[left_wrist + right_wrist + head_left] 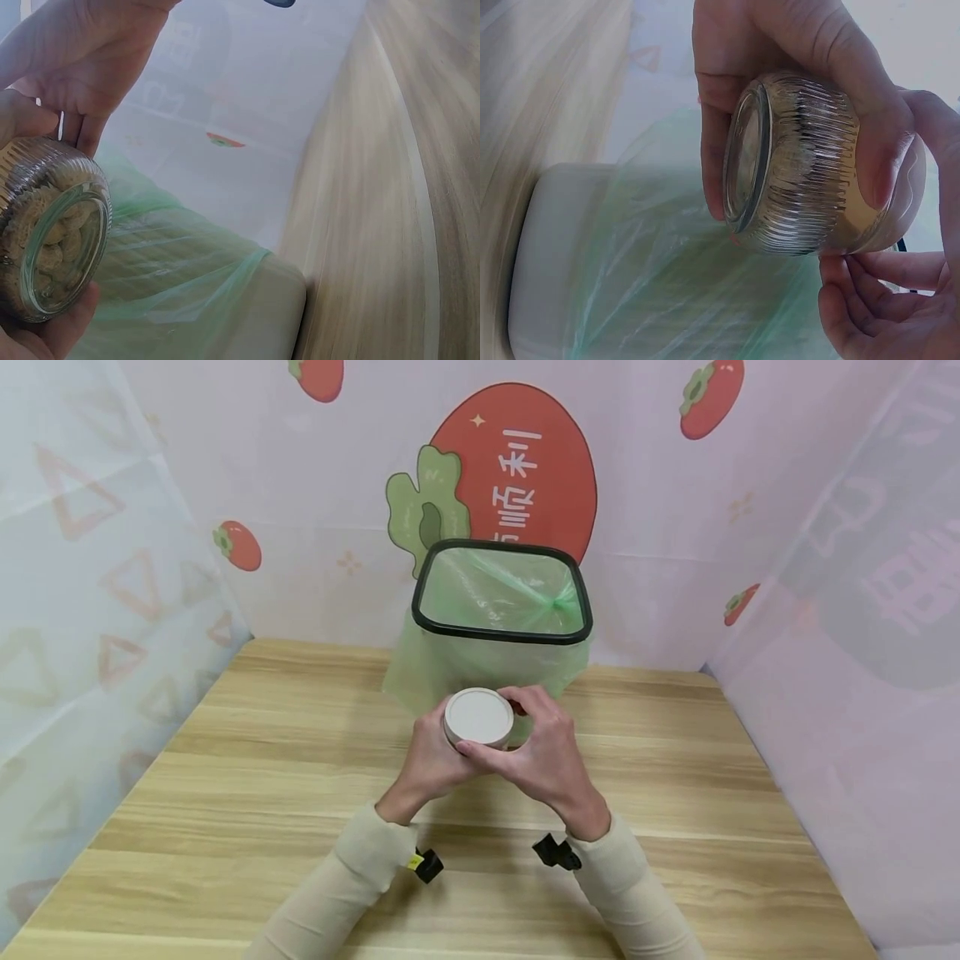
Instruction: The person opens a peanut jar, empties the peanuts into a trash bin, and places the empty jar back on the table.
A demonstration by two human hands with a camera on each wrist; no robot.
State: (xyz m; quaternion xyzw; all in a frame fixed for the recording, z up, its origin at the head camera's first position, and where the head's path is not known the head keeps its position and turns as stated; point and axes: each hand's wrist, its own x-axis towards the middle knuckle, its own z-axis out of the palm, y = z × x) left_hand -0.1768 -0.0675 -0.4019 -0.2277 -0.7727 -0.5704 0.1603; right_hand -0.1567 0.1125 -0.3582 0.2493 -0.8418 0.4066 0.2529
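Note:
Both hands meet around a small ribbed glass jar (802,180), held up above the table in front of the bin. My left hand (435,760) grips the jar's body, with the thumb across the ribbed side in the right wrist view. A pale round lid (478,717) tops the jar, and my right hand (551,756) holds the lid's edge between thumb and fingers. Through the clear base in the left wrist view, tan rough-skinned pieces (60,247) that look like peanuts in their shells show inside. Whether the lid is loose cannot be seen.
Behind the hands stands a pale bin with a black rim (502,635), lined with a thin green bag (427,668) that hangs over its outside. Below is a wood-grain table (262,810). Printed cloth walls (315,477) close in the back and both sides.

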